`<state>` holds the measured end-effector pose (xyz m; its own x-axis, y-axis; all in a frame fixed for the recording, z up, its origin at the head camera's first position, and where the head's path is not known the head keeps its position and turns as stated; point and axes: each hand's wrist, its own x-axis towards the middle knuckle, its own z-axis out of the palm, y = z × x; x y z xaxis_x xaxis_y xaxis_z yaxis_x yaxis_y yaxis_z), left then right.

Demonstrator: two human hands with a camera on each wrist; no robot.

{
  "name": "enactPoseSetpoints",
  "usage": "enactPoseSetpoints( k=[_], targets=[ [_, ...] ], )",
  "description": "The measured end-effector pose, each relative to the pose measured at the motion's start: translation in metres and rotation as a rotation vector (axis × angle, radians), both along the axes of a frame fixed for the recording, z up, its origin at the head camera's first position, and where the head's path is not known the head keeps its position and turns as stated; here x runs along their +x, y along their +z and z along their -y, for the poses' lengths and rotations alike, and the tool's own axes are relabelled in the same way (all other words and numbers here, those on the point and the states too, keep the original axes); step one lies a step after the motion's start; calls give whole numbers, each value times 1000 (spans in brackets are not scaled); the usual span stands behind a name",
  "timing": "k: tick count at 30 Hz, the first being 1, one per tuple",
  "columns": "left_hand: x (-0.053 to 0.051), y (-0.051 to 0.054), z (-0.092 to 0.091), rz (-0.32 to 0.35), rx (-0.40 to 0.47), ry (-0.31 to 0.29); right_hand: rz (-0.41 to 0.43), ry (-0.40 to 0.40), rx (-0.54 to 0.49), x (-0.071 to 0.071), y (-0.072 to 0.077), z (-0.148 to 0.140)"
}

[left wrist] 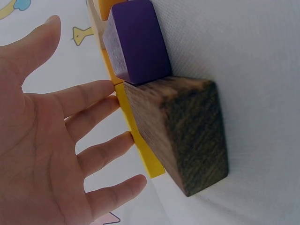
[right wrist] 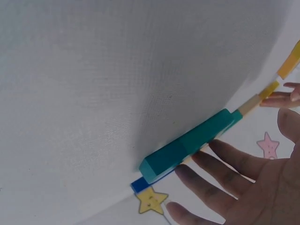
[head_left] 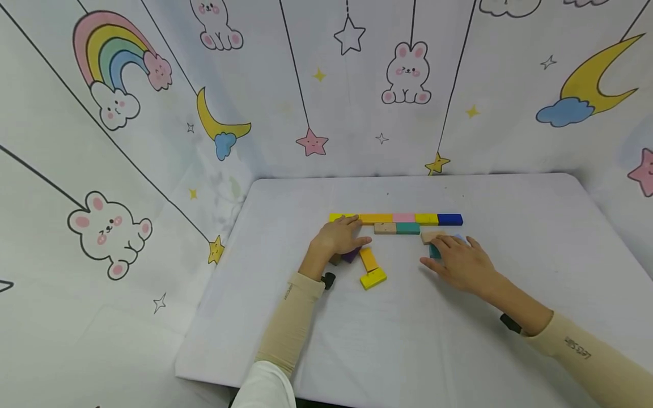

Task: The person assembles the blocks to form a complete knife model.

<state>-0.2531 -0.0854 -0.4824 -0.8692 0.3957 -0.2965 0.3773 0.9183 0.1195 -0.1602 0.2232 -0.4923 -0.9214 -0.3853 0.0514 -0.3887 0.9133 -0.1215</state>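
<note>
The teal block (head_left: 435, 251) lay beside our right hand (head_left: 464, 263), lengthwise along the block row (head_left: 403, 219); our left hand (head_left: 338, 237) was farther. We had both straight-fingered.

Holds left arm (head_left: 288, 326) and right arm (head_left: 586, 354) stretched forward, with the left hand (head_left: 338, 237) straight-fingered and spread, thumb out to the side, and the right hand (head_left: 463, 263) angled inward, fingers extended, thumb apart.

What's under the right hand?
In the head view, a beige block, teal block and pale blue block peek out; whatever the right hand covers there can't be seen.
</note>
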Motion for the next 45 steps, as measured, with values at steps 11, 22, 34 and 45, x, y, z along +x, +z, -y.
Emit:
enactPoseSetpoints(
  k=[11, 22, 34, 45],
  targets=[
    [0, -2, 0, 5, 2, -5, 6, 7, -3, -6, -4, 0],
    [2, -2, 0, 10, -2, 0, -8, 25, -2, -12, -8, -1],
    [3, 0, 0, 20, -5, 1, 0, 35, -3, -17, -7, 0],
    [2, 2, 0, 9, -7, 3, 0, 35, -4, -22, -7, 1]
  ],
)
